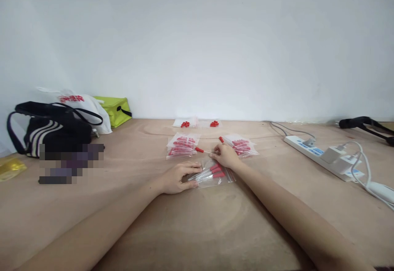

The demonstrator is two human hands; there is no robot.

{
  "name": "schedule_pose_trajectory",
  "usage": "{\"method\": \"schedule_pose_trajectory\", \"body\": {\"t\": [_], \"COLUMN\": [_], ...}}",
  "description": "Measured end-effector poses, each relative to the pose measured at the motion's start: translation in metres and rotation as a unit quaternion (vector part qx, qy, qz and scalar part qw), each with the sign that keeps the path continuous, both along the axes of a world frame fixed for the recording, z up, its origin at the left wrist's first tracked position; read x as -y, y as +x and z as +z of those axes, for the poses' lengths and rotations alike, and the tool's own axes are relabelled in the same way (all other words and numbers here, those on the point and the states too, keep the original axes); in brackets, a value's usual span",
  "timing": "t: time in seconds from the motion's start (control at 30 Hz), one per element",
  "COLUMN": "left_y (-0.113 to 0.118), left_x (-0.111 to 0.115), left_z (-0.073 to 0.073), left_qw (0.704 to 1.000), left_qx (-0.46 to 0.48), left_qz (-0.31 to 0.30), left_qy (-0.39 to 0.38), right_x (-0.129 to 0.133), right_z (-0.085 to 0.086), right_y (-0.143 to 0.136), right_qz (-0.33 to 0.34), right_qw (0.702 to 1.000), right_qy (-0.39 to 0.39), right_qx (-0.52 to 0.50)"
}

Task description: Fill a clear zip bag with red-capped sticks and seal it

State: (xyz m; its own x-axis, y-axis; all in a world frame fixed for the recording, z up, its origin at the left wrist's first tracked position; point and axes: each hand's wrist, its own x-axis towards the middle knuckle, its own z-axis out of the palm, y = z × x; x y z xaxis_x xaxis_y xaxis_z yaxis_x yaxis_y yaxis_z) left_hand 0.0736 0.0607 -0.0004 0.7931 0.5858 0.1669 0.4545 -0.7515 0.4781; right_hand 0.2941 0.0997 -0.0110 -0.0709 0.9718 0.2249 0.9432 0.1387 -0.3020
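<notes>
The left hand point(180, 177) lies partly spread at the near-left end of a clear bag point(203, 183) of red-handled tools on the table point(191, 230), thumb and fingers apart. The right hand point(225, 156) is closed, its fingertips apparently pinching the thin shaft of a loose red-handled tool point(199, 150) beyond the bag. That pinch looks slight — the heavier-looking handle could swing or slip free. The shaft's tip, hidden by the fingers, could prick them, or snag the filled bag point(182, 146) just beside the handle.
</notes>
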Motion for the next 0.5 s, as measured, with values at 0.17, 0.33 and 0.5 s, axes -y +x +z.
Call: {"method": "schedule_pose_trajectory", "body": {"t": [0.17,0.33,0.5], "left_y": [-0.001,-0.003,-0.002], "left_x": [0.0,-0.002,-0.001], "left_z": [-0.001,-0.003,-0.003], "left_qw": [1.0,1.0,1.0], "left_qx": [-0.002,0.009,-0.001], "left_qz": [0.002,-0.001,0.003], "left_qy": [-0.003,-0.01,-0.013], "right_x": [-0.016,-0.009,0.014], "right_z": [0.004,0.012,0.012], "right_y": [-0.02,-0.021,0.014], "right_qz": [0.04,0.056,0.054], "right_qw": [0.997,0.994,0.986], "right_qy": [-0.005,0.041,0.156], "right_qx": [0.06,0.089,-0.015]}}
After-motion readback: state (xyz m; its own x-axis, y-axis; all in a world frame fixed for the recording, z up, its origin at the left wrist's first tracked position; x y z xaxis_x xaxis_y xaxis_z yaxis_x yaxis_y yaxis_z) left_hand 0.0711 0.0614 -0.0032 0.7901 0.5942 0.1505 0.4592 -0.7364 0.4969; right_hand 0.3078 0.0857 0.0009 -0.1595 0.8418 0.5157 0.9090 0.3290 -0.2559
